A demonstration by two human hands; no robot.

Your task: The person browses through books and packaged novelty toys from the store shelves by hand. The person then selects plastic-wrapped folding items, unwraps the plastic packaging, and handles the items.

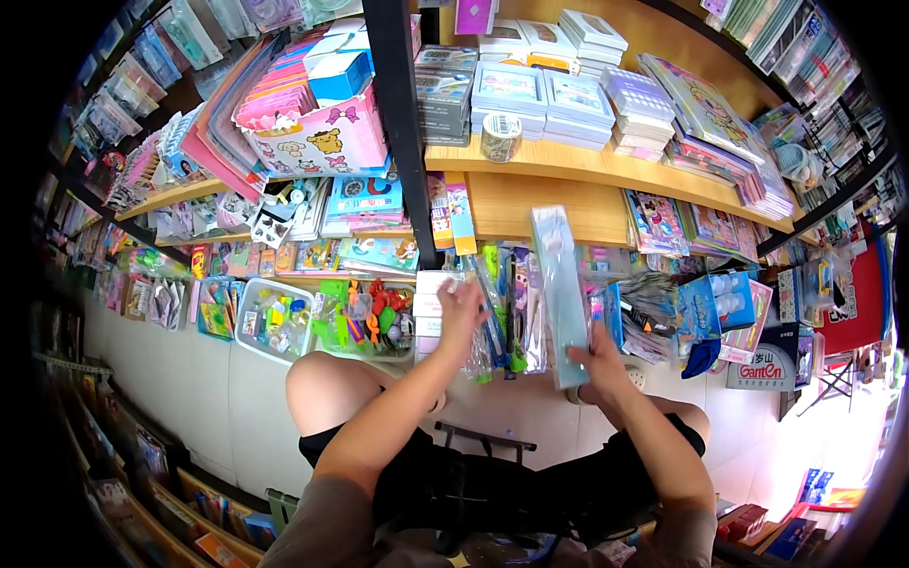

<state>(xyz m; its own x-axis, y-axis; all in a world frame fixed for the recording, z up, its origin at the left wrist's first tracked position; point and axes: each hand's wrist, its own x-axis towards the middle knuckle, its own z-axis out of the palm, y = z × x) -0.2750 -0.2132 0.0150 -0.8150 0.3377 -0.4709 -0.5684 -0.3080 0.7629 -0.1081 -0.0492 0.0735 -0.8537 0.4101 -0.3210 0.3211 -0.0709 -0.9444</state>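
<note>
My right hand [598, 363] grips the lower end of a long, pale blue flat package [561, 293] in clear wrap, which stands nearly upright in front of the shelf. To its left, my left hand [461, 308] is raised with its fingers spread, close to white boxes [432, 305] and clear-wrapped packets [481, 327]. Nothing can be made out in that hand. Between the two hands stands a row of narrow packaged items [526, 322].
A black post [398, 123] rises before the wooden shelf [559, 210]. Left of my hands are a bin of colourful toys [369, 317] and a white bin [275, 320]. A blue box [727, 298] stands at right. My knees flank the floor [497, 407].
</note>
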